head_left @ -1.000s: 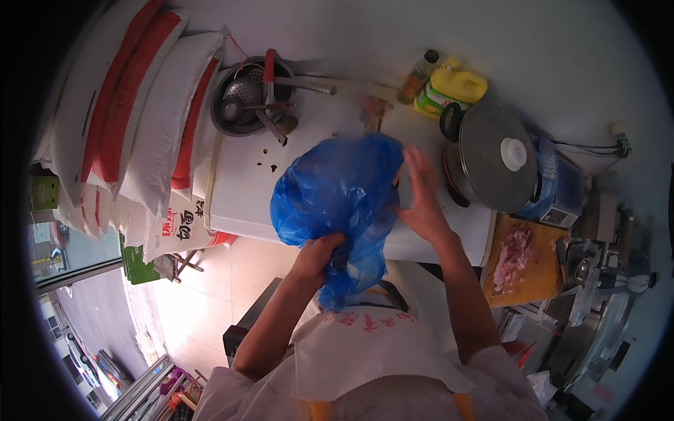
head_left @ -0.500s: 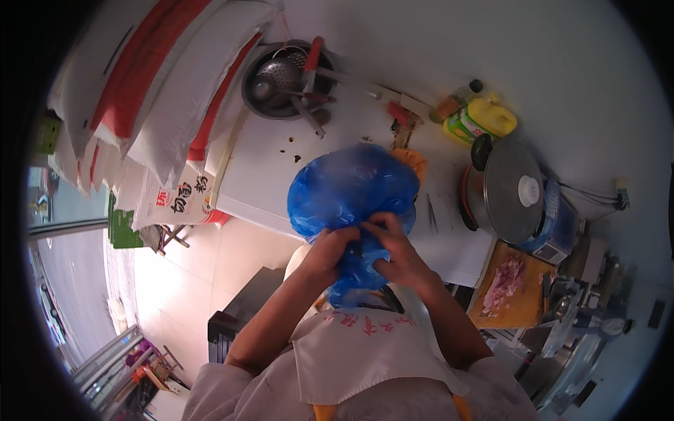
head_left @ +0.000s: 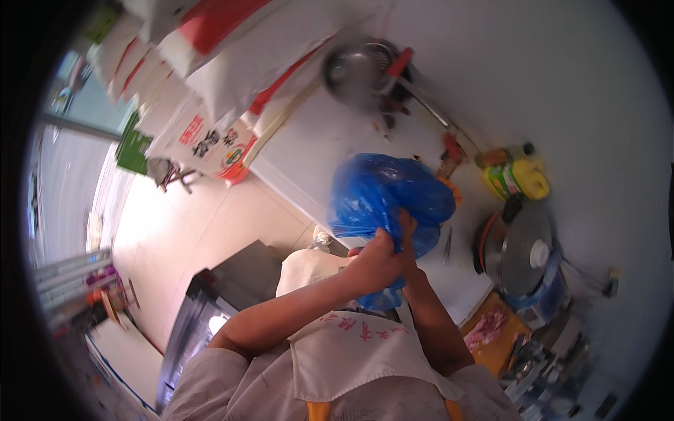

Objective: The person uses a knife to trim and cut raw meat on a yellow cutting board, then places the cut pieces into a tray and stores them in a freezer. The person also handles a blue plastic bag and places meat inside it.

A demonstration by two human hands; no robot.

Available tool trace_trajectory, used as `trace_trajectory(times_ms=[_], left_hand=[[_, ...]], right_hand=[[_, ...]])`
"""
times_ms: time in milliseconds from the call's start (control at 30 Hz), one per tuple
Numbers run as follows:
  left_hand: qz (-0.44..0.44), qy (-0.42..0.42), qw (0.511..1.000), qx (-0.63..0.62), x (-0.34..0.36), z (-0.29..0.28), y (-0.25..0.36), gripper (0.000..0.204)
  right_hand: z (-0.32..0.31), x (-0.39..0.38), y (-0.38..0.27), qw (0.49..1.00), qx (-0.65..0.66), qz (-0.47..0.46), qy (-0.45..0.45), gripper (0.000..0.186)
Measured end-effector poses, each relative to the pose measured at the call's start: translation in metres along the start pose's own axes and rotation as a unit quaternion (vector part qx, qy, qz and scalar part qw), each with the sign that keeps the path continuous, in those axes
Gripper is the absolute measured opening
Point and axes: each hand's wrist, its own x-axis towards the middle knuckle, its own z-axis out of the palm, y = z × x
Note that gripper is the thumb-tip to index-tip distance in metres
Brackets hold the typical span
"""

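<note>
A full, rounded blue plastic bag (head_left: 382,189) rests at the near edge of a white table (head_left: 298,151), and its gathered neck lies between my hands. My left hand (head_left: 379,263) is closed on the neck, reaching across toward the right. Close against it, my right hand (head_left: 407,238) grips the bag too, its fingers partly hidden behind the left. The loose end of the bag hangs below my hands, in front of my apron (head_left: 372,361). What fills the bag cannot be seen.
White sacks with red bands (head_left: 210,140) are stacked at left. At the back stands a dark metal bowl (head_left: 351,77) with utensils. To the right are a yellow jug (head_left: 516,179), a lidded pot (head_left: 519,245), and a cutting board (head_left: 505,351) bearing chopped meat.
My head has turned, so the whole scene sits rotated. My hands have come together on the bag's neck, the left crossing toward the right, and the bag's bulge has changed shape.
</note>
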Motion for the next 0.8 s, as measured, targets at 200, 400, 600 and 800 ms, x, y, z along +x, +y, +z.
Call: trace_trajectory(times_ms=[200, 400, 600, 800], left_hand=[[0.157, 0.109, 0.932, 0.309, -0.071, 0.106, -0.088, 0.047], [0.101, 0.279, 0.954, -0.047, -0.206, 0.194, -0.114, 0.044], [0.044, 0.412, 0.895, -0.166, -0.342, 0.285, -0.255, 0.028], [-0.177, 0.608, 0.758, -0.157, -0.452, 0.407, -0.435, 0.019]], right_hand=[[-0.022, -0.078, -0.049, 0.995, 0.086, -0.003, 0.053, 0.076], [-0.082, -0.162, -0.073, 0.856, 0.43, 0.286, -0.039, 0.067], [-0.108, -0.202, -0.075, 0.761, 0.536, 0.347, -0.117, 0.059], [-0.176, -0.253, -0.13, 0.81, 0.479, 0.337, -0.032, 0.063]])
